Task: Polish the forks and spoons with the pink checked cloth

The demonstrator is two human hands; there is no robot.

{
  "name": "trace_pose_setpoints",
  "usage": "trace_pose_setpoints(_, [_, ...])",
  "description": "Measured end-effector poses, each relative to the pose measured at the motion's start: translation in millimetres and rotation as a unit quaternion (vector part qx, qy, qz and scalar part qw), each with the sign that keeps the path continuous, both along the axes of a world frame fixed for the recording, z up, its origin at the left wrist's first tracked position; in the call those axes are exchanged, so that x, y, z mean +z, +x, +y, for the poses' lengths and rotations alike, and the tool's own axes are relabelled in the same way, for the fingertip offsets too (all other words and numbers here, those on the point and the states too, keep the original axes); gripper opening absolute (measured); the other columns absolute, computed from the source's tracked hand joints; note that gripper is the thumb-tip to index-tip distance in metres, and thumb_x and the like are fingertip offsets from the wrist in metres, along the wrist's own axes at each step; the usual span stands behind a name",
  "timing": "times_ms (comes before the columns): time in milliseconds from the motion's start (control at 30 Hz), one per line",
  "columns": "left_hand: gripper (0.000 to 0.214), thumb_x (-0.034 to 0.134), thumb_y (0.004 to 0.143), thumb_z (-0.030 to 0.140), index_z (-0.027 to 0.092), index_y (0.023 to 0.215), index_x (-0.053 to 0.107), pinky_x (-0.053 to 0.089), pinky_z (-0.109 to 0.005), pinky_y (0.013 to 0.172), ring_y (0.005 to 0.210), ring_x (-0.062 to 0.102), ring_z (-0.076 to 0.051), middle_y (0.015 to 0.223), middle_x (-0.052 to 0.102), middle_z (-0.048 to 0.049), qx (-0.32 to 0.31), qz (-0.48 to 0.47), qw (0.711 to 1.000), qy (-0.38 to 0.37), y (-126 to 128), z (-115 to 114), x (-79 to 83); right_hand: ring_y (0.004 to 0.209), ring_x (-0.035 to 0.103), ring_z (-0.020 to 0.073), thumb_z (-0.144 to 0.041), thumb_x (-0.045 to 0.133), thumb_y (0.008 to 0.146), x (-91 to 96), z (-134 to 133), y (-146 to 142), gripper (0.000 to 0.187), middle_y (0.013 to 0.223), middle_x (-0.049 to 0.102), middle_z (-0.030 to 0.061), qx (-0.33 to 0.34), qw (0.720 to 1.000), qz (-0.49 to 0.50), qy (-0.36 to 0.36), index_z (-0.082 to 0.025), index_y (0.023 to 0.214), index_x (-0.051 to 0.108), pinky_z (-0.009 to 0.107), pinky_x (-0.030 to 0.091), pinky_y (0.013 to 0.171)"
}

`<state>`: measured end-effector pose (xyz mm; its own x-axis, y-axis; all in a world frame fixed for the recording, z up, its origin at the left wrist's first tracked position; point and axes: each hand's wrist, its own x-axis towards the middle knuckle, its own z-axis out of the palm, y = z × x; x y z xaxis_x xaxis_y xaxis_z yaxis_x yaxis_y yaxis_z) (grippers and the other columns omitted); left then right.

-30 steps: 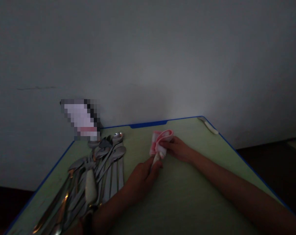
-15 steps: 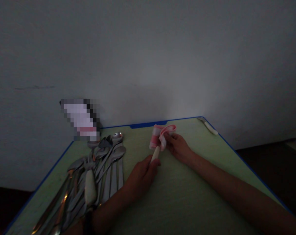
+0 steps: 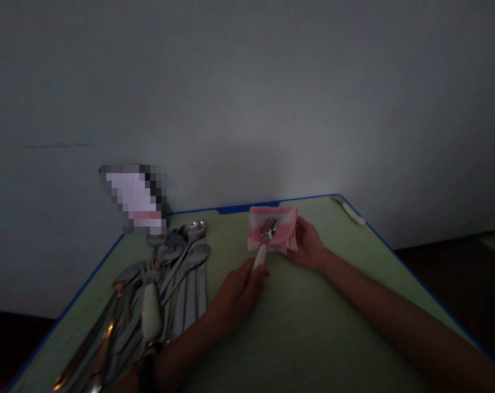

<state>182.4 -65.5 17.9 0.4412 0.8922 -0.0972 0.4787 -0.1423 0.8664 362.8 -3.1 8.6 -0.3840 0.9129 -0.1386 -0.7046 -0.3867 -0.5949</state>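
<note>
My left hand (image 3: 239, 289) is closed around the pale handle of a fork (image 3: 260, 257), whose metal head points away from me. Behind and under the fork's tines lies a folded pink and white cloth (image 3: 253, 224), spread open and tilted toward me. My right hand (image 3: 308, 244) grips the cloth at its right edge, with some fingers hidden behind it. Both hands are above the far middle part of the table.
The green table (image 3: 312, 327) has a blue rim and meets a grey wall. A pile of spoons and forks (image 3: 182, 284) covers its left side. A white-handled fork (image 3: 351, 213) lies at the far right corner. A blurred-out phone-like object (image 3: 135, 199) leans at the far left.
The cloth was wrapped over the fork's head; now it lies opened out behind it, and the tines show. My right hand has shifted slightly right. My left hand stays in place.
</note>
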Motion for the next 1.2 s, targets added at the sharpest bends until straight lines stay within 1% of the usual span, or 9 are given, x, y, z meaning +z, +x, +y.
trace_pose_setpoints(167, [0.035, 0.031, 0.091, 0.044, 0.018, 0.085, 0.053, 0.031, -0.020, 0.044, 0.046, 0.044, -0.012, 0.052, 0.048, 0.0044, -0.003, -0.003, 1.000, 0.017, 0, 0, 0.9, 0.090, 0.062, 0.0220, -0.046, 0.038, 0.082, -2.0, 0, -3, 0.037, 0.088, 0.068, 0.0074, 0.039, 0.999, -0.012, 0.030, -0.017, 0.090, 0.059, 0.038, 0.045, 0.087])
trace_pose_setpoints(367, [0.035, 0.032, 0.091, 0.045, 0.018, 0.086, 0.053, 0.031, -0.020, 0.044, 0.045, 0.044, -0.011, 0.051, 0.047, 0.0052, -0.008, -0.005, 1.000, 0.003, -1, -2, -0.7, 0.091, 0.062, 0.0241, -0.055, 0.035, 0.081, -6.3, 2, 1, 0.048, 0.088, 0.068, 0.0090, 0.061, 0.998, 0.003, 0.021, -0.016, 0.092, 0.060, 0.041, 0.045, 0.086])
trace_pose_setpoints(433, [0.034, 0.031, 0.092, 0.045, 0.018, 0.087, 0.053, 0.030, -0.020, 0.043, 0.043, 0.042, -0.011, 0.049, 0.045, 0.0059, -0.004, -0.020, 1.000, 0.001, -1, -3, -1.9, 0.091, 0.062, 0.0243, -0.053, 0.035, 0.081, -5.0, 2, 2, 0.047, 0.087, 0.068, 0.0095, 0.061, 0.998, 0.008, 0.013, -0.015, 0.091, 0.061, 0.041, 0.045, 0.086])
trace_pose_setpoints(567, [0.034, 0.029, 0.092, 0.043, 0.018, 0.089, 0.051, 0.030, -0.020, 0.043, 0.042, 0.040, -0.010, 0.048, 0.043, 0.0067, 0.014, -0.034, 0.999, 0.024, -1, -5, -2.9, 0.088, 0.062, 0.0240, -0.045, 0.038, 0.080, -3.5, 0, 3, 0.038, 0.083, 0.069, 0.0086, 0.048, 0.999, 0.010, -0.006, -0.015, 0.088, 0.061, 0.041, 0.045, 0.085])
trace_pose_setpoints(733, [0.034, 0.030, 0.093, 0.043, 0.017, 0.089, 0.052, 0.032, -0.021, 0.047, 0.047, 0.045, -0.012, 0.052, 0.047, 0.0047, -0.009, 0.009, 1.000, 0.027, 0, -3, -2.5, 0.084, 0.062, 0.0236, -0.040, 0.042, 0.075, -4.3, 0, 5, 0.031, 0.078, 0.068, 0.0075, 0.065, 0.997, 0.016, -0.029, -0.016, 0.082, 0.060, 0.041, 0.046, 0.083])
trace_pose_setpoints(867, [0.035, 0.029, 0.093, 0.042, 0.017, 0.092, 0.054, 0.035, -0.024, 0.054, 0.058, 0.051, -0.014, 0.064, 0.055, 0.0009, -0.020, 0.036, 0.998, 0.053, 0, -3, -1.8, 0.078, 0.062, 0.0223, -0.032, 0.044, 0.070, -2.5, -1, 5, 0.024, 0.075, 0.067, 0.0071, 0.076, 0.996, 0.020, -0.043, -0.015, 0.079, 0.059, 0.039, 0.048, 0.080])
trace_pose_setpoints(1000, [0.037, 0.028, 0.093, 0.042, 0.016, 0.090, 0.054, 0.035, -0.024, 0.055, 0.059, 0.051, -0.015, 0.066, 0.056, 0.0004, -0.028, 0.058, 0.996, 0.057, 0, -4, 0.5, 0.075, 0.062, 0.0219, -0.027, 0.042, 0.068, -0.5, -2, 5, 0.021, 0.072, 0.067, 0.0069, 0.078, 0.994, 0.040, -0.060, -0.015, 0.077, 0.057, 0.038, 0.048, 0.078])
trace_pose_setpoints(1100, [0.036, 0.028, 0.094, 0.042, 0.016, 0.092, 0.054, 0.035, -0.024, 0.056, 0.060, 0.052, -0.015, 0.067, 0.057, 0.0004, -0.023, 0.051, 0.997, 0.054, 0, -4, 0.8, 0.076, 0.062, 0.0227, -0.031, 0.042, 0.071, 0.4, -3, 6, 0.023, 0.073, 0.067, 0.0076, 0.084, 0.994, 0.043, -0.060, -0.015, 0.077, 0.057, 0.039, 0.048, 0.078])
trace_pose_setpoints(1200, [0.036, 0.029, 0.094, 0.041, 0.017, 0.094, 0.055, 0.035, -0.024, 0.055, 0.059, 0.052, -0.014, 0.066, 0.056, 0.0006, -0.022, 0.039, 0.997, 0.056, 0, -4, -1.3, 0.079, 0.063, 0.0235, -0.043, 0.041, 0.076, 0.5, -3, 7, 0.032, 0.075, 0.068, 0.0081, 0.098, 0.993, 0.038, -0.050, -0.015, 0.081, 0.057, 0.040, 0.048, 0.078])
